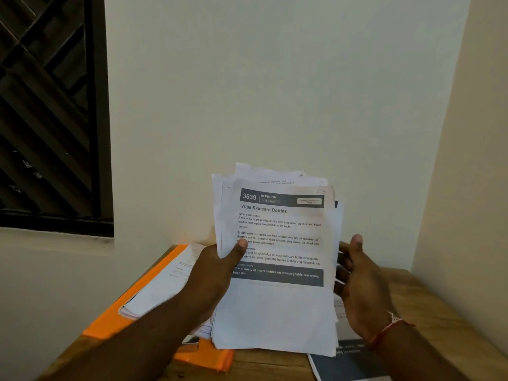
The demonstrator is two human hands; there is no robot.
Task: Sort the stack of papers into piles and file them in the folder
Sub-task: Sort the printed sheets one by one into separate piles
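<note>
A stack of printed papers (277,303) stands upright above the wooden table, its top sheet headed "3639 Bedroom, Wipe Skincare Bottles". My left hand (217,268) grips the stack's left edge, thumb pressed on the front sheet. At the stack's right edge is my right hand (360,281), fingers straight and reaching behind the sheets, thumb raised off the paper. An orange folder (110,323) lies open on the table to the left, with a pile of papers (162,284) resting in it.
The wooden table (428,306) sits in a corner between cream walls. A dark-printed sheet (349,364) lies on the table under my right wrist. A dark barred window (46,111) is on the left wall.
</note>
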